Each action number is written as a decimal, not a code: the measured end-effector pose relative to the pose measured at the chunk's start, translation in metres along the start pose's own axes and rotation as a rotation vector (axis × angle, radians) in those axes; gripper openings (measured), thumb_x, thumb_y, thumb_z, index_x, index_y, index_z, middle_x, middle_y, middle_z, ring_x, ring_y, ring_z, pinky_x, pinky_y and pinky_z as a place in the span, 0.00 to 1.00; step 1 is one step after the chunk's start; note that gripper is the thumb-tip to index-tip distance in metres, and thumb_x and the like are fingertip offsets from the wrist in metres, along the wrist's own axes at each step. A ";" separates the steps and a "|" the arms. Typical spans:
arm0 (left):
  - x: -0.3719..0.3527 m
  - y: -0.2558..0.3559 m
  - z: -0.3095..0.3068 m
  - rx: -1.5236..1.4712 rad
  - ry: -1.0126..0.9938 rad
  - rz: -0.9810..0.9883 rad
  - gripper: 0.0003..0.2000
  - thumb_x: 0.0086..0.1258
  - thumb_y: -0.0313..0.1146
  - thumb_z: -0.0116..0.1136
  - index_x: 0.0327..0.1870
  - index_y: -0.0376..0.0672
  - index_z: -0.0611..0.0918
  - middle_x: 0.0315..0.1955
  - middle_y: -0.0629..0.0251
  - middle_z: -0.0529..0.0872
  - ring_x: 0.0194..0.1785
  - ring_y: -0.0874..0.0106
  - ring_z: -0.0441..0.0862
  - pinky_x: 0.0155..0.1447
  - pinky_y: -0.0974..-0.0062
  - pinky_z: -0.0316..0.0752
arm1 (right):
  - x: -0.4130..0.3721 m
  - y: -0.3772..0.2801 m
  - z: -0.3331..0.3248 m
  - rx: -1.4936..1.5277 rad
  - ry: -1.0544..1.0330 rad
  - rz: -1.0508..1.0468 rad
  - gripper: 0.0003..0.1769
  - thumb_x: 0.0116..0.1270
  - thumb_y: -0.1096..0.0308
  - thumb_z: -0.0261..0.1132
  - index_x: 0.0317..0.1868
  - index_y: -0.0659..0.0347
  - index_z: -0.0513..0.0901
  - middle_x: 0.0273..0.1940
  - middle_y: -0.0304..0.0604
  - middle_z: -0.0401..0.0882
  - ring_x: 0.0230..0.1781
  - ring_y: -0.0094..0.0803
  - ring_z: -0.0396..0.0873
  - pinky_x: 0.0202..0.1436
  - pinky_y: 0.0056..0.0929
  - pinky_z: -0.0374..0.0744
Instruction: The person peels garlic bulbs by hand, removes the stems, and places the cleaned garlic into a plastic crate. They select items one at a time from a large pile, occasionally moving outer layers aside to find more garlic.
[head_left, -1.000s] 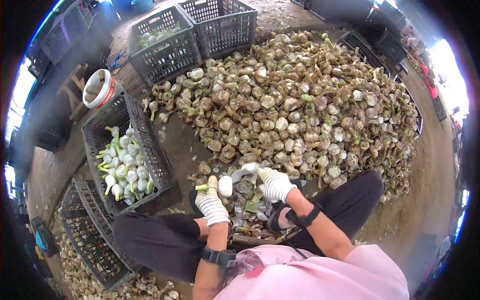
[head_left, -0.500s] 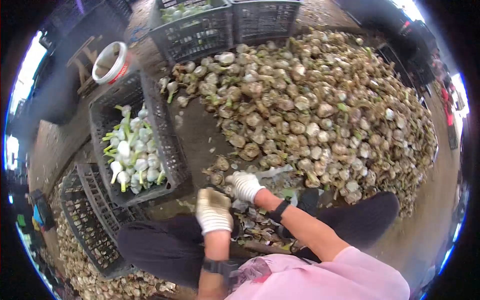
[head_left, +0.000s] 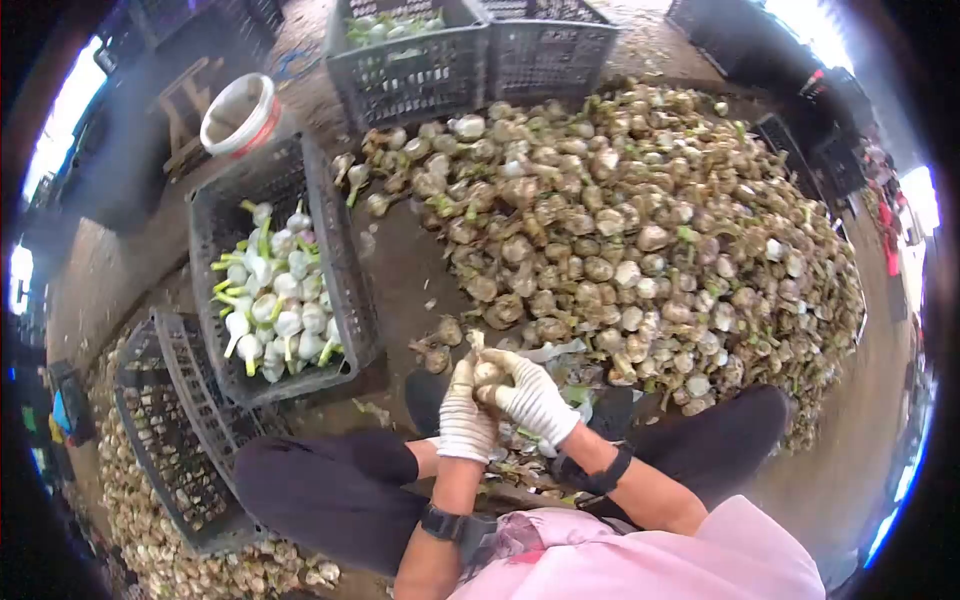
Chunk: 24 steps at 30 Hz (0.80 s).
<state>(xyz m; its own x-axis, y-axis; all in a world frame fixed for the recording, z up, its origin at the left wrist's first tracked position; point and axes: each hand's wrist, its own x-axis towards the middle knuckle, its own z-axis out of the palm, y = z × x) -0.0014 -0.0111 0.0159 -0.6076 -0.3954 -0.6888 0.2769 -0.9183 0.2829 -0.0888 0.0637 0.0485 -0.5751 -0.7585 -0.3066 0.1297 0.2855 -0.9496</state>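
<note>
Between my hands, over the gap between my knees, is a garlic bulb [head_left: 488, 373] with its pale stem end pointing up and away from me. My left hand [head_left: 467, 422], in a white striped work glove, is closed against the bulb's left side. From the right, my gloved right hand [head_left: 532, 398] curls its fingers and thumb around the same bulb. Just beyond them lie a few loose unpeeled garlic bulbs [head_left: 436, 344]. Peeled skins and scraps [head_left: 520, 462] cover the ground below my hands. The undersides of both hands are hidden.
A large heap of unpeeled garlic [head_left: 620, 240] spreads ahead and to the right. At left, a black crate [head_left: 352, 290] holds cleaned white bulbs, with a white bucket [head_left: 238, 115] behind it. More black crates [head_left: 410, 75] stand at the back; another crate [head_left: 165, 430] leans at lower left.
My hands have come together, and a garlic bulb now shows between them. The right hand has turned inward toward the left. The whole view has shifted slightly.
</note>
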 end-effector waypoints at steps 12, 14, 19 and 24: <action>-0.079 -0.027 0.062 0.724 -0.373 0.509 0.24 0.61 0.28 0.65 0.58 0.34 0.73 0.47 0.66 0.78 0.47 0.79 0.75 0.53 0.80 0.72 | -0.064 -0.046 -0.063 0.503 0.103 0.152 0.17 0.61 0.64 0.66 0.47 0.65 0.80 0.35 0.35 0.81 0.29 0.17 0.75 0.31 0.18 0.74; -0.086 -0.035 0.064 0.722 -0.361 0.525 0.24 0.61 0.28 0.65 0.58 0.34 0.73 0.46 0.66 0.78 0.46 0.80 0.75 0.52 0.81 0.72 | -0.072 -0.041 -0.066 0.562 0.105 0.134 0.15 0.60 0.67 0.66 0.45 0.67 0.81 0.36 0.38 0.82 0.32 0.21 0.78 0.35 0.20 0.77; -0.085 -0.049 0.062 0.502 -0.389 0.379 0.24 0.62 0.32 0.66 0.58 0.35 0.73 0.40 0.67 0.80 0.38 0.80 0.77 0.48 0.81 0.75 | -0.088 -0.038 -0.077 0.635 0.143 0.124 0.16 0.60 0.69 0.66 0.46 0.69 0.81 0.37 0.40 0.83 0.35 0.24 0.81 0.38 0.23 0.80; -0.073 -0.044 0.054 0.512 -0.434 0.431 0.22 0.65 0.34 0.63 0.57 0.36 0.73 0.42 0.66 0.80 0.41 0.77 0.78 0.51 0.78 0.75 | -0.094 -0.037 -0.088 0.693 0.041 0.098 0.19 0.60 0.69 0.64 0.51 0.68 0.80 0.39 0.41 0.83 0.36 0.28 0.82 0.41 0.26 0.81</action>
<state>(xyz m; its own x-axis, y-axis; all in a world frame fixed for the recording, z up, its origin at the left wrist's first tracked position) -0.0088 0.0570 0.0898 -0.7897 -0.5930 -0.1575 0.2407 -0.5355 0.8095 -0.1103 0.1763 0.1181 -0.5627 -0.7215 -0.4034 0.6598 -0.0980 -0.7451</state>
